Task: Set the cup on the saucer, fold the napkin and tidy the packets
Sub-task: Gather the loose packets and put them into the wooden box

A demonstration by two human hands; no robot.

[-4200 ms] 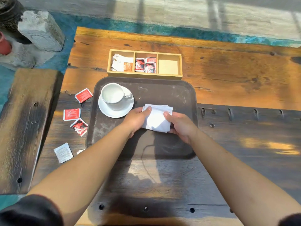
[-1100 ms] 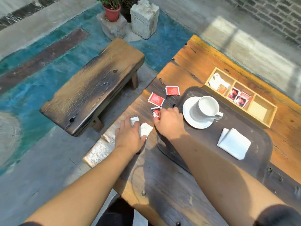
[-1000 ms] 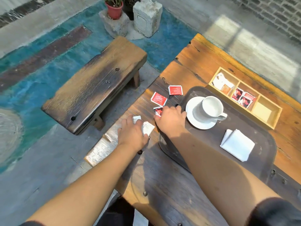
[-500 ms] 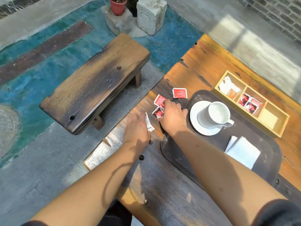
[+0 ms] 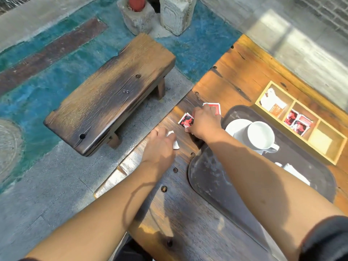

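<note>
The white cup [image 5: 260,135] stands on its white saucer [image 5: 236,128] on the dark tray [image 5: 211,178]. A folded white napkin [image 5: 296,175] lies on the tray, mostly hidden behind my right forearm. My left hand [image 5: 160,147] is closed around white packets [image 5: 175,143] near the table's left edge. My right hand [image 5: 203,123] rests on the red packets: one [image 5: 186,120] sticks out at its left, another [image 5: 214,107] lies under its fingertips. Whether it grips any of them is hidden.
A wooden organiser box [image 5: 301,120] with three compartments stands past the tray: white packets at the left, red ones in the middle, the right one bare. A low wooden bench [image 5: 111,95] stands left of the table. Stone blocks [image 5: 176,14] and a red pot [image 5: 136,2] sit on the floor beyond.
The napkin was folded and left on the tray. Both hands moved to the table's left edge; the left gathered the white packets, the right slid forward over the red ones.
</note>
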